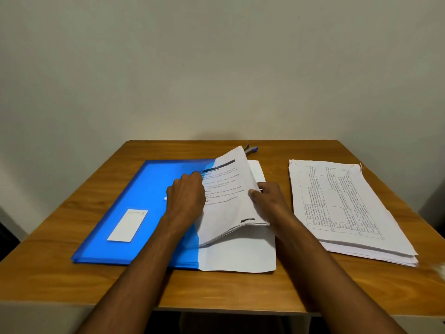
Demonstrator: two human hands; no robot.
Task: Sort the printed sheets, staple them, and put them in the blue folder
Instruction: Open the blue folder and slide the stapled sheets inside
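Lying at the left of the table [72,208], the folder [149,189] runs long from near-left to far-right, its open edge under the sheets. On that edge the left hand [185,198] rests with fingers curled, seemingly holding the flap up, though what they grip is hidden. Just right of it the packet [226,201] arches up, its right edge pinched by the right hand [267,198]. Judging by this, it must slide leftward into the mouth. Behind sits the stapler [250,149]; well right, a stack [346,208].
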